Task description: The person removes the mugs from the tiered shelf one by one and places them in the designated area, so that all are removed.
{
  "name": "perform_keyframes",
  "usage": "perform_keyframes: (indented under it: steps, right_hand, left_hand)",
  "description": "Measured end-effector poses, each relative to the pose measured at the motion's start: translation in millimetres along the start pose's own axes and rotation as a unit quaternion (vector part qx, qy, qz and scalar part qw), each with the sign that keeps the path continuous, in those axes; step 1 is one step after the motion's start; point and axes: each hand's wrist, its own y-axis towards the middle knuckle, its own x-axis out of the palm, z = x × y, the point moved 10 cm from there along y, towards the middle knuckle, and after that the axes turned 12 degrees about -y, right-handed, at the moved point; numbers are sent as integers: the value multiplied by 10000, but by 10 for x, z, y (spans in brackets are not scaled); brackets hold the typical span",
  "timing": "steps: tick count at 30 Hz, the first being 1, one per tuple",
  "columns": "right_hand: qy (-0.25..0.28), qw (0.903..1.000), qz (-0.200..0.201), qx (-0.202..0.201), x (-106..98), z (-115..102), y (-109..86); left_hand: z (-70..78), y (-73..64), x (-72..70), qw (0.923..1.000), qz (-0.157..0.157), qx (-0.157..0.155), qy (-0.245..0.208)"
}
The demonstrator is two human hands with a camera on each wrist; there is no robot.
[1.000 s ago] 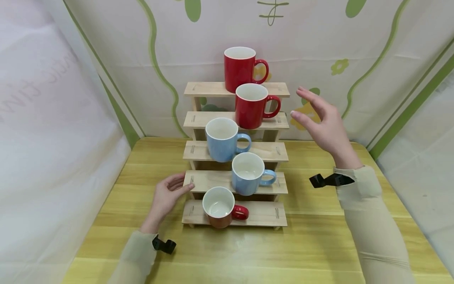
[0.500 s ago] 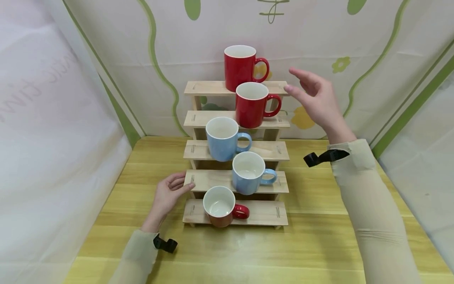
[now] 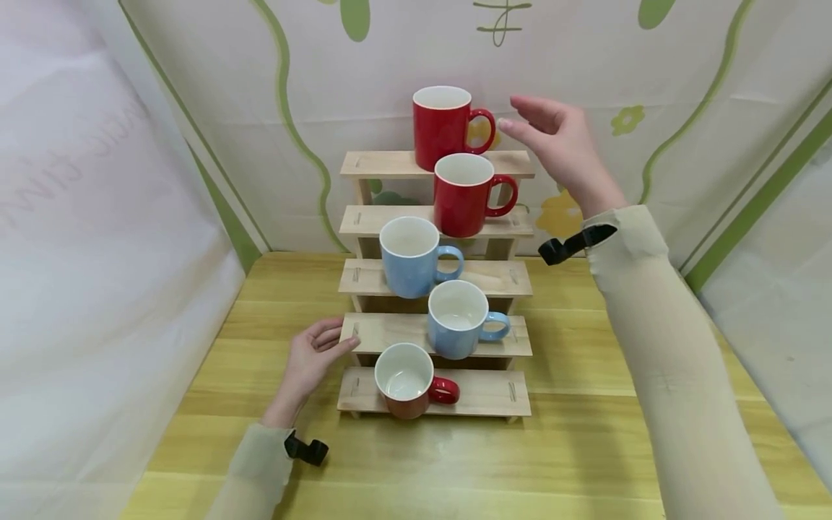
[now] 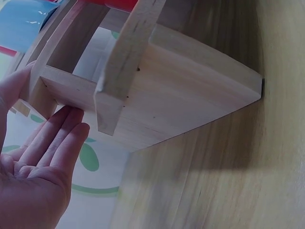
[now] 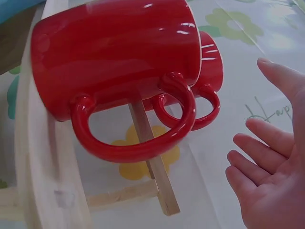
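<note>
A stepped wooden display rack stands on the table with one mug per tier. My left hand holds the left end of its second-lowest board, thumb on top and fingers against the underside. Just right of the top red mug's handle, my right hand is in the air, thumb and fingers apart, holding nothing. On the tier below sits another red mug, large in the right wrist view. Lower down are a light blue mug, a second light blue mug and a red-handled mug.
The wood-grain table extends around the rack. Behind it hangs a white cloth backdrop with green and yellow patterns, and white cloth walls flank both sides. All mug handles point right.
My right hand has moved up and to the left, from beside the second tier to beside the top red mug's handle. The left hand stays on the board; the mugs stand where they were.
</note>
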Motion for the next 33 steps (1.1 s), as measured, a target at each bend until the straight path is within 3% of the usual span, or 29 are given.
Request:
perform_keyframes:
  steps: [14,26,33]
  right_hand:
    - [178,9982,-375,430,288,14,354]
    - [474,9933,-636,839,442,34,404]
    - [669,9911,-810,812,516,17,423]
  left_hand:
    - [-2,-6,-45,10000,12,32,-26]
    - [-12,-12,-62,10000,60,-16,-48]
    - [4,-16,-56,10000,62,-3,-66]
